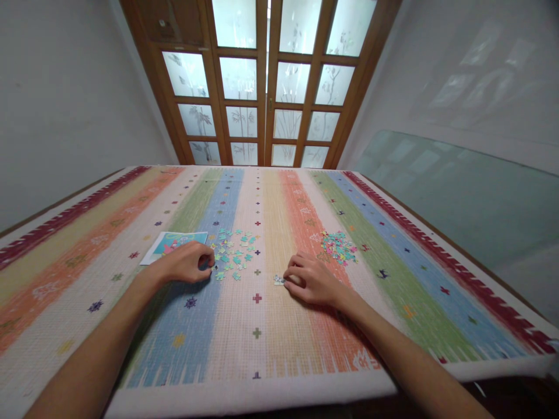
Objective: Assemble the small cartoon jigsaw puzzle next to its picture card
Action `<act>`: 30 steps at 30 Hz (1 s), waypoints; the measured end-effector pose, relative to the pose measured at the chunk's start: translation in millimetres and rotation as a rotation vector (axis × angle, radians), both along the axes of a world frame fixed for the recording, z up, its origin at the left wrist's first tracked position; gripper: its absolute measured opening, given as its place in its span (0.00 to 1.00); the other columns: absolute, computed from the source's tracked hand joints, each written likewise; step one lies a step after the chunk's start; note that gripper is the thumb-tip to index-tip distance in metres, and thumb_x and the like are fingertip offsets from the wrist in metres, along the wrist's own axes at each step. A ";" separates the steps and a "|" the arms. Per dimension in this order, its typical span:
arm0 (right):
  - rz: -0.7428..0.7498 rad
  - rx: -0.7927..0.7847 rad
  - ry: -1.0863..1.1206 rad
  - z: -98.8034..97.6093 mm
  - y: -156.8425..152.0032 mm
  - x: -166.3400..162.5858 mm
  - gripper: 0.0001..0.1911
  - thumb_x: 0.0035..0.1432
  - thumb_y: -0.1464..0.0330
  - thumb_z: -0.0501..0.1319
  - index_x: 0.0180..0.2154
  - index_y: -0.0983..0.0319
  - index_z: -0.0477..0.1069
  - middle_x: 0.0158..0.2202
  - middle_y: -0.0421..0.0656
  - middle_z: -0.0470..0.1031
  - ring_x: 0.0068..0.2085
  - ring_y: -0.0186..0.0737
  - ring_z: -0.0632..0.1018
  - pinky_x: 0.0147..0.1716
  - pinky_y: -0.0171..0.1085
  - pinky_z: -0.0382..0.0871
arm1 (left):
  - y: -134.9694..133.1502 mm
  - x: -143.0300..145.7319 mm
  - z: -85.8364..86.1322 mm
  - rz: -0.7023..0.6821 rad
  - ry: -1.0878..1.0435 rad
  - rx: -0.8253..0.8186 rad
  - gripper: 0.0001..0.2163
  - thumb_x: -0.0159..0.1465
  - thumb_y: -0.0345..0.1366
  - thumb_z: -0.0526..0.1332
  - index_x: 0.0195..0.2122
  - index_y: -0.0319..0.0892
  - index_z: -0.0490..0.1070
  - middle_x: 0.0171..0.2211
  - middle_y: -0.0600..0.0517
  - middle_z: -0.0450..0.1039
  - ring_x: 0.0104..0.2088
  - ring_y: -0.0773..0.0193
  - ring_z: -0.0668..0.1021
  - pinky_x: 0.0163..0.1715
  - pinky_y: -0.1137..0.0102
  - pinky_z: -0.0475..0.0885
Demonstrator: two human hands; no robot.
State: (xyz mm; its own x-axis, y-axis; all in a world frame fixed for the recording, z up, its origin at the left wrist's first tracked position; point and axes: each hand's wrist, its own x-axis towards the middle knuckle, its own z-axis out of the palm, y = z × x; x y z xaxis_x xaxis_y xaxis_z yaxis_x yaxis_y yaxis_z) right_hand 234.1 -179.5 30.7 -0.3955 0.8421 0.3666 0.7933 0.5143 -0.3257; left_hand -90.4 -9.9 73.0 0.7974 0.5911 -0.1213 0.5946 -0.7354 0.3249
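Observation:
My left hand [192,262] is closed in a pinch just left of the scattered teal jigsaw pieces [231,250], with a small dark-marked puzzle piece [215,267] at its fingertips. Partly behind that hand lies a picture card [161,244] with a teal and pink print. My right hand [310,278] rests on the yellow stripe of the cloth, fingers curled and pressed together on a small whitish puzzle piece [278,280]. Its far part is hidden by the fingers. Beyond the right hand sits a heap of mixed teal, pink and yellow puzzle pieces [339,247].
A striped, patterned cloth [257,366] covers the table, whose near edge runs below my forearms. Wooden doors with frosted panes [266,116] stand past the far edge. A pale green glass board [458,203] leans by the right wall.

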 end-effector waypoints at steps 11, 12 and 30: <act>-0.002 -0.014 -0.011 0.8 0.2 1.5 0.09 0.65 0.67 0.60 0.36 0.62 0.79 0.36 0.48 0.75 0.39 0.44 0.73 0.40 0.43 0.66 | 1.6 -0.6 0.9 0.007 -0.028 -0.022 0.07 0.49 0.39 0.57 0.26 0.42 0.70 0.20 0.55 0.65 0.22 0.64 0.68 0.29 0.68 0.59; -0.001 -0.011 -0.010 1.2 0.1 1.4 0.09 0.65 0.67 0.60 0.36 0.62 0.79 0.36 0.48 0.75 0.39 0.44 0.73 0.40 0.43 0.66 | 1.6 -0.8 1.7 0.008 -0.026 -0.016 0.08 0.50 0.39 0.57 0.27 0.42 0.71 0.20 0.55 0.65 0.22 0.64 0.68 0.29 0.68 0.59; 0.011 -0.009 -0.006 -0.5 0.1 1.2 0.10 0.66 0.67 0.59 0.35 0.61 0.78 0.35 0.47 0.75 0.39 0.44 0.72 0.39 0.42 0.66 | 5.1 -2.8 0.6 0.040 -0.020 -0.069 0.07 0.49 0.39 0.57 0.26 0.42 0.70 0.19 0.56 0.64 0.21 0.64 0.67 0.28 0.68 0.57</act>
